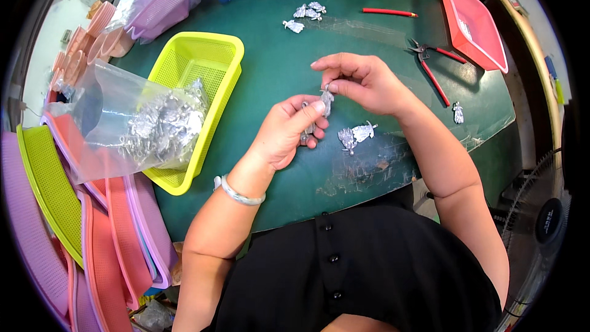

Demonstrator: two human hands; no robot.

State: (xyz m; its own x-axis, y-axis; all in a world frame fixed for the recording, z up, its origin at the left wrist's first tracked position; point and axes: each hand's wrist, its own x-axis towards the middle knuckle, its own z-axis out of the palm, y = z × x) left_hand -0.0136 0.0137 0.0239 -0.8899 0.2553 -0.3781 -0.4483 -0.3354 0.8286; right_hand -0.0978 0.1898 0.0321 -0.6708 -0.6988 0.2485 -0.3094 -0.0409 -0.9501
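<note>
Between finger and thumb, my left hand (pixel 286 129) grips a small silver metal figure (pixel 326 104), with more silver pieces tucked in its curled fingers. My right hand (pixel 365 83) pinches the top end of that same figure, where a small loop seems to be. Just below the hands, a few silver figures (pixel 356 136) lie on the green table (pixel 264 55). Farther off sits another small group of figures (pixel 310 11). One single figure (pixel 458 113) lies at the right, near red-handled pliers (pixel 433 64).
A yellow-green basket (pixel 233 55) at left holds a clear bag (pixel 110 129) full of silver pieces. A red pencil (pixel 390 11) lies at the back, a pink tray (pixel 476 31) at the right. Stacked baskets (pixel 104 252) stand lower left; a fan (pixel 547 221) is lower right.
</note>
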